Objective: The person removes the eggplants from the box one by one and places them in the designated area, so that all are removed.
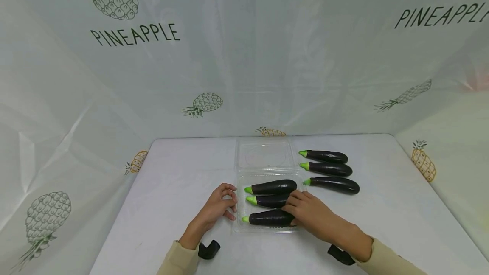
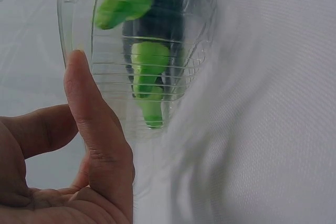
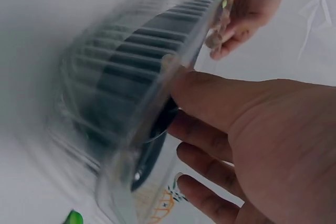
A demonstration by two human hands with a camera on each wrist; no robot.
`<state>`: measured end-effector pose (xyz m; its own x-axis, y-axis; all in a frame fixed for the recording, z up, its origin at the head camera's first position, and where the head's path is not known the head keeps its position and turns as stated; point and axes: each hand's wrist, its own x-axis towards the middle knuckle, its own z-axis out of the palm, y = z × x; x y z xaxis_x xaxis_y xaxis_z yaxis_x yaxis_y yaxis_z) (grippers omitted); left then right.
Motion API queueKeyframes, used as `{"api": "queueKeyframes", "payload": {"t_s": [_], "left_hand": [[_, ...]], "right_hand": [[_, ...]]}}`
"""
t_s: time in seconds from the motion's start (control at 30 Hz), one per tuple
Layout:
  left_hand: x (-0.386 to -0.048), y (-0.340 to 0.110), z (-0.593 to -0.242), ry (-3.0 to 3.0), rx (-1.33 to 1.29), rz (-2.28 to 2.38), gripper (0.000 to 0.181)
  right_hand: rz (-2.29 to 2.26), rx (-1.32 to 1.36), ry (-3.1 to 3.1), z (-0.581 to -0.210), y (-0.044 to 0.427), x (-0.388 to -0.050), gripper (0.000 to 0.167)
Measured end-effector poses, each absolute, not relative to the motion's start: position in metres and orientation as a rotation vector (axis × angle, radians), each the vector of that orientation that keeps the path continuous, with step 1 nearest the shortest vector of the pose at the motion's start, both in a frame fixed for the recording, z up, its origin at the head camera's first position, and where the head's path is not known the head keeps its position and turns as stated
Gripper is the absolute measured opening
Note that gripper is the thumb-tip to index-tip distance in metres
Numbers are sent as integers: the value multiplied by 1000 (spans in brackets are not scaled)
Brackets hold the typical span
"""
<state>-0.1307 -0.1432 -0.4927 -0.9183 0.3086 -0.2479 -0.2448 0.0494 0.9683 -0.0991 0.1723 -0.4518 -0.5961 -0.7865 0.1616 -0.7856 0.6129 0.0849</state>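
A clear plastic clamshell box [image 1: 244, 177] lies with its lid [image 1: 263, 155] folded back. Three eggplants with green stems lie side by side in its base: a back one [image 1: 273, 187], a middle one [image 1: 267, 201] and a near one [image 1: 267, 218]. My right hand [image 1: 311, 215] holds the thick end of the near eggplant, its thumb by the box rim in the right wrist view. Beside the box's left edge is my left hand [image 1: 219, 205], fingers loosely bent. The left wrist view shows a straight finger [image 2: 89, 103] against the clear wall.
Right of the box, three more eggplants lie in a row: a far one [image 1: 327, 156], a middle one [image 1: 330, 169] and a near one [image 1: 336, 184]. A pineapple-print sheet [image 1: 244, 54] hangs behind the white table [image 1: 183, 169]. Black straps [image 1: 209, 250] show at both wrists.
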Motion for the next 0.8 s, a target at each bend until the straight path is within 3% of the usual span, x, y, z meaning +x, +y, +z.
{"api": "queueKeyframes", "payload": {"t_s": [0.8], "left_hand": [[-131,-144,-493,1940,63,1925,40]], "right_hand": [[178,1157,-2365,-417,235,-104,56]]}}
